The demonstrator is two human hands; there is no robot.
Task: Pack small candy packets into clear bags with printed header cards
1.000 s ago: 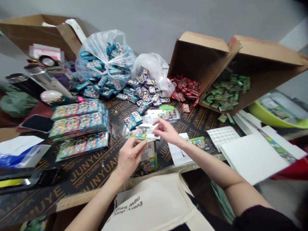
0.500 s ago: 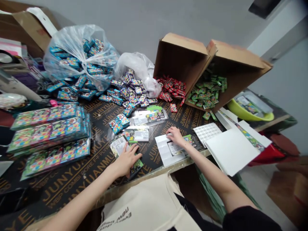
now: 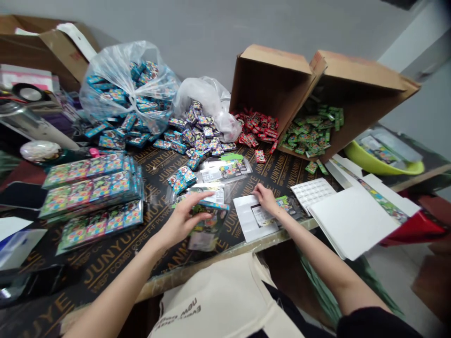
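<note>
My left hand (image 3: 181,217) grips a printed plastic packet (image 3: 211,223) between thumb and fingers; it is raised and tilted above the table, its lower part blurred. Curled with fingertips together, my right hand (image 3: 267,199) is at the upper edge of a white sheet (image 3: 243,223); whatever its fingers pinch is too small to make out. A printed card with a dark frame (image 3: 262,217) lies on that sheet, partly under my right wrist. Beyond my left hand lie a clear printed bag (image 3: 225,171) and a pair of small blue boxes (image 3: 182,178).
Stacks of wrapped colourful packs (image 3: 91,188) stand at left. Behind are a clear bag of blue boxes (image 3: 130,94), purple boxes (image 3: 200,129), and tipped cartons (image 3: 271,70) with red and green packets. A white sticker sheet (image 3: 313,193) and white cards (image 3: 354,218) lie at right.
My left hand has lifted the printed packet off the table and tilted it up. My right hand stays by the white sheet, its fingers more curled. The camera view has shifted slightly.
</note>
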